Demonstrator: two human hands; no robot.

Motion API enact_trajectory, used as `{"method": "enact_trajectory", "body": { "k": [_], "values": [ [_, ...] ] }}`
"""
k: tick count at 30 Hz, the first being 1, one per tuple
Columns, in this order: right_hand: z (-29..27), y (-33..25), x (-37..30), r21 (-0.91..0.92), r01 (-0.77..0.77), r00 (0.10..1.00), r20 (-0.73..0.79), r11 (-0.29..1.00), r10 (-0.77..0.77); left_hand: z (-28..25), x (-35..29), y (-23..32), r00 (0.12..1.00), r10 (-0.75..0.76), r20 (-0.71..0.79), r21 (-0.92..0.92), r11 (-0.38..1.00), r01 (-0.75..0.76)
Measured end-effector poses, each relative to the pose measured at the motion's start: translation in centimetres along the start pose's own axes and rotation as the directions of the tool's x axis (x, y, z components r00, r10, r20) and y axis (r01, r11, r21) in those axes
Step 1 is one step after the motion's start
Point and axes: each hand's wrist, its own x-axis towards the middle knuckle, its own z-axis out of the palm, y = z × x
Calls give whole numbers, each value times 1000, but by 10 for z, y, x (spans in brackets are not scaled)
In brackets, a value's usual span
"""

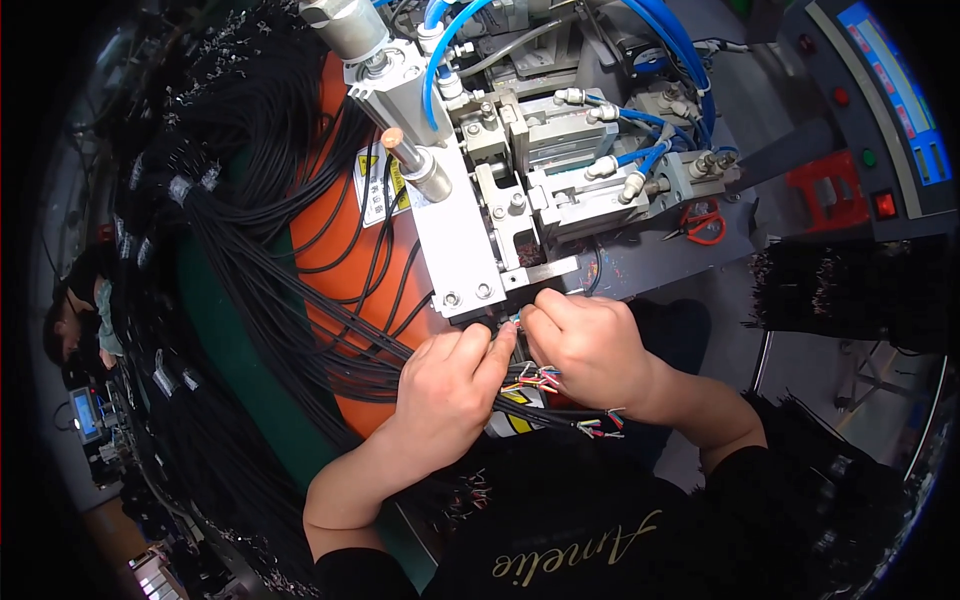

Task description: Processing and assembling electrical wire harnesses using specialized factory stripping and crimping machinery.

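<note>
Both my hands meet just below the front end of a metal press-like machine [455,245]. My left hand [447,388] is closed, thumb and forefinger pinching a black cable near its end. Fingertips close to it, my right hand [588,345] is closed too, pinching the thin wires at that cable's end; the fingers mostly hide them. Under my hands, other black cables [550,410] end in fanned-out coloured wires [535,380], red, yellow and white among them. A thick bundle of black cables [270,260] comes in from the left and passes beneath my left hand.
An orange surface [345,180] and a green surface [225,340] lie under the cables. Red-handled scissors [705,224] rest right of the machine. Blue air tubes [690,60] loop above it. A control panel [880,110] stands at the right. Another person [75,320] is far left.
</note>
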Motion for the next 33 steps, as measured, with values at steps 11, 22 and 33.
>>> {"method": "enact_trajectory", "body": {
  "k": [11,22,33],
  "values": [
    [8,7,-2,123,-29,989,-138,992,46,-2,3,-5,997,46,58,48,998,-49],
    [6,14,-5,453,-365,930,135,813,343,4,-28,-26,982,-46,-184,-16,999,44],
    [3,4,-12,808,-118,992,67,578,108,5,-22,-19,966,18,-257,-156,986,-60]
  ]
}}
